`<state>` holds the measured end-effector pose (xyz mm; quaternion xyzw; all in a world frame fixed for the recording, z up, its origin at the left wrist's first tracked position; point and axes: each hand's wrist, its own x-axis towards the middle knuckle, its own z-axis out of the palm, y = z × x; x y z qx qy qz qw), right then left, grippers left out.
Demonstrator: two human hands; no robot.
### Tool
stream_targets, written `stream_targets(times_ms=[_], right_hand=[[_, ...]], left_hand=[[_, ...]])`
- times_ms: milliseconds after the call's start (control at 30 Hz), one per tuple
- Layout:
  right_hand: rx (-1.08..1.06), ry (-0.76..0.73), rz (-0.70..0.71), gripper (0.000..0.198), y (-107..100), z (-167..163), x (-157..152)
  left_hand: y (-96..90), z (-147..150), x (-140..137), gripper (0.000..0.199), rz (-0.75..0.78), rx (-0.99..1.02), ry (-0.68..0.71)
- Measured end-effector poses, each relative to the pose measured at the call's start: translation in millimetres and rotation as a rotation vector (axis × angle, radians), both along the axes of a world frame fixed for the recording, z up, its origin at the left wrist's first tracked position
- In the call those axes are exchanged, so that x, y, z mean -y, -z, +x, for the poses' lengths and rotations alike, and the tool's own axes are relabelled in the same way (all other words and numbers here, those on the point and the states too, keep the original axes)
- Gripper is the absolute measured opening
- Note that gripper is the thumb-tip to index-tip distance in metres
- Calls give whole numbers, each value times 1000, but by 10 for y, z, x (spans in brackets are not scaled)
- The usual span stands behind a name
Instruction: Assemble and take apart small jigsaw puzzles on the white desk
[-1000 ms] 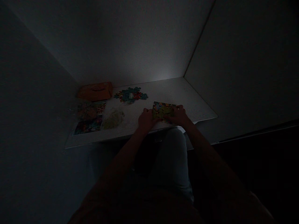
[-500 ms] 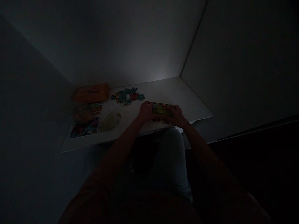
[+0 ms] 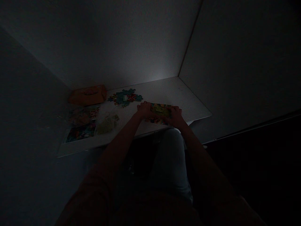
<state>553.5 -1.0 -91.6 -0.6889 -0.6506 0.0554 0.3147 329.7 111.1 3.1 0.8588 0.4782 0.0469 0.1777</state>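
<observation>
Hands (image 3: 144,110) (image 3: 176,117) on puzzle section (image 3: 161,109) (any lettering illegible).

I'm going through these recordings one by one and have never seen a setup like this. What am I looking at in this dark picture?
There is no machine here: these are a person's bare hands, seen by a camera worn on the head, looking forward and down. The left hand and right hand are at either side of a colourful, mostly green puzzle section, near the front edge of a white tabletop. It is too dark to tell whether they grip it or only touch it. Farther left are a cluster of teal and red puzzle pieces, an orange box, a dark printed picture and what looks like a clear bag with yellow-green contents.
</observation>
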Motion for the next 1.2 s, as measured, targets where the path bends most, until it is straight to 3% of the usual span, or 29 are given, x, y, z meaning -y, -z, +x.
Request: stream_targets(times_ms=[233, 433, 733, 933, 1200], right_hand=[[-222, -66, -1, 88, -79, 45, 8], [-350, -80, -37, 89, -159, -25, 17], [-424, -91, -36, 87, -113, -37, -93], [-531, -203, 49, 74, -236, -103, -153], [-638, -182, 166, 74, -275, -99, -265]], left_hand=[[70, -16, 97, 90, -205, 244, -41], [6, 57, 99, 49, -207, 274, 44], [80, 71, 91, 26, -394, 558, 58], [91, 47, 82, 39, -407, 607, -31], [141, 70, 22, 37, -337, 737, -16]])
